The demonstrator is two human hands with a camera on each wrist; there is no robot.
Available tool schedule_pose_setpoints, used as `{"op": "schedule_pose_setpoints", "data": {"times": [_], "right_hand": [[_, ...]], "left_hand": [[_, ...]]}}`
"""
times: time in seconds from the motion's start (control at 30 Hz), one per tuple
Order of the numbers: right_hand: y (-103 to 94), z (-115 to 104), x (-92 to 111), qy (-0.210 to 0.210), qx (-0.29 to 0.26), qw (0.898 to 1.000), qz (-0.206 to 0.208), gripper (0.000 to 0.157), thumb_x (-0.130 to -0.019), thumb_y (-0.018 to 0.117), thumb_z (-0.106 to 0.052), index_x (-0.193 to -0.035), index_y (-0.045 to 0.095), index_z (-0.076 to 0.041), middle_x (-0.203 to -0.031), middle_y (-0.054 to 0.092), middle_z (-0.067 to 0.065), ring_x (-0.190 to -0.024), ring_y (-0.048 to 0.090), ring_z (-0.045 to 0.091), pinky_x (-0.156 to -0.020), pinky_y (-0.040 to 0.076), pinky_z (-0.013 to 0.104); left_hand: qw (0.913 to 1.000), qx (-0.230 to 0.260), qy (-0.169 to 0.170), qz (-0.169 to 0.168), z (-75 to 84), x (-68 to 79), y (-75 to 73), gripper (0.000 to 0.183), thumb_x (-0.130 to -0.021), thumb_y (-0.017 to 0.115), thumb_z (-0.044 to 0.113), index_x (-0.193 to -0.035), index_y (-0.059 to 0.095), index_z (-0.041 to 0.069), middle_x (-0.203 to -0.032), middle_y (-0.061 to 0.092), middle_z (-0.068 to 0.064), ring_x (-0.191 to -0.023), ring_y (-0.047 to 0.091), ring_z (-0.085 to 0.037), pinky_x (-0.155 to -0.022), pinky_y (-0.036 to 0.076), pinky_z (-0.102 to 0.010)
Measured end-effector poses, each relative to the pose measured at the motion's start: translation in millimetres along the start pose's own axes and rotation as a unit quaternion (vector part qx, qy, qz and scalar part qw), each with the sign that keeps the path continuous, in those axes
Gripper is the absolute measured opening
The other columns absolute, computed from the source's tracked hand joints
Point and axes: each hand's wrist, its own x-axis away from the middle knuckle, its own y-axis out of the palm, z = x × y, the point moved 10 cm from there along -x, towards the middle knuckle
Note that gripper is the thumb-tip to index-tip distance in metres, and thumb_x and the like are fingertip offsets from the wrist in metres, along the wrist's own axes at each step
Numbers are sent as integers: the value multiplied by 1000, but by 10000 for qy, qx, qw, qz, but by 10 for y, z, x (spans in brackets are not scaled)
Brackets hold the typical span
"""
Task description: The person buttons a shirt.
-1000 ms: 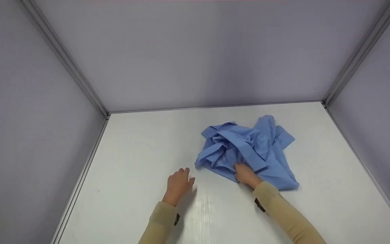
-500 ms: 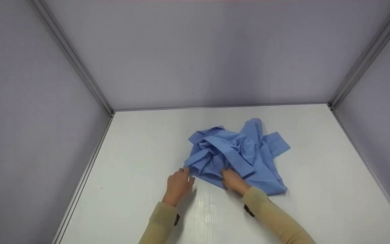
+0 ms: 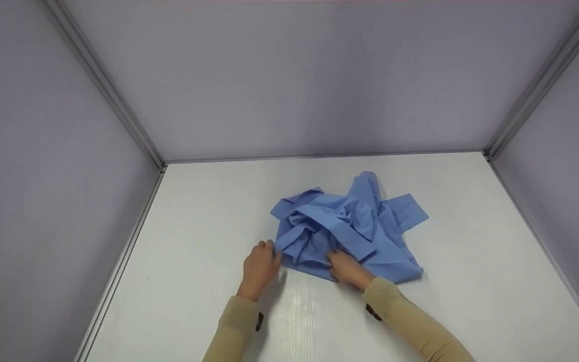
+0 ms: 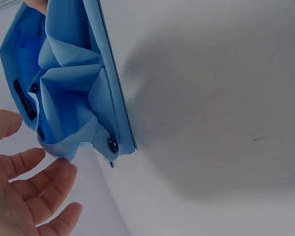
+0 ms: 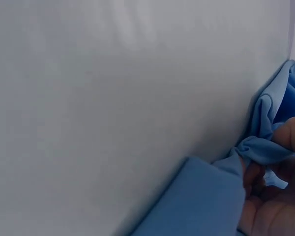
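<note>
A crumpled blue buttoned shirt (image 3: 350, 221) lies in a heap on the white table. My right hand (image 3: 349, 268) pinches a fold at its near edge; in the right wrist view the thumb and fingers of that hand (image 5: 278, 211) close round bunched fabric. At the shirt's left corner is my left hand (image 3: 259, 265), fingers loosely bent. In the left wrist view this hand (image 4: 32, 189) has its fingertips right by the edge of the shirt (image 4: 73, 73), where dark buttons and a dark slit or strip show; whether they touch it I cannot tell. The shirt's underside is hidden.
White tabletop (image 3: 204, 211) surrounds the shirt. Grey panels close in the table at the back (image 3: 269, 90), left (image 3: 43, 201) and right (image 3: 561, 176), with metal rails in the corners.
My right hand has drawn the shirt leftward and slightly nearer, up to my left hand. Most recently, the left hand has shifted a little forward and left to the shirt's corner.
</note>
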Motion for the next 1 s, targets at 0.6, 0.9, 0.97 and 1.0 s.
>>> {"op": "schedule_pose_setpoints", "data": {"times": [0.6, 0.9, 0.97, 1.0], "right_hand": [[-907, -166, 280, -931, 1248, 9831, 960, 8, -83, 54, -2, -89, 54, -6, -76, 52, 6, -65, 50, 19, -55, 42, 32], [-905, -8, 351, -855, 2640, 9555, 1005, 27, -75, 63, 5, -96, 53, -8, -96, 46, 17, -81, 47, 32, -58, 44, 41], [-951, 24, 356, -727, 2651, 9548, 1130, 25, -75, 62, 8, -94, 52, -5, -98, 47, 19, -82, 48, 34, -58, 45, 42], [-985, 38, 359, -669, 2588, 9561, 1199, 25, -74, 62, 10, -93, 51, -3, -98, 47, 19, -82, 49, 34, -59, 45, 42]], "left_hand": [[9802, 971, -14, -1727, 44, -559, 278, 28, -93, 36, 9, -115, 50, 0, -111, 50, -21, -102, 50, -34, -84, 40, -44], [9717, 1135, 643, -1967, 312, -675, 479, 24, -95, 37, 14, -109, 55, 7, -113, 48, -19, -106, 48, -33, -85, 39, -45], [9786, 927, 687, -1701, 353, -706, 462, 23, -95, 40, 16, -108, 57, 9, -113, 47, -19, -103, 49, -33, -78, 42, -47], [9830, 801, 651, -1519, 360, -726, 441, 22, -94, 41, 16, -107, 57, 9, -113, 46, -19, -102, 49, -34, -74, 43, -48]]}}
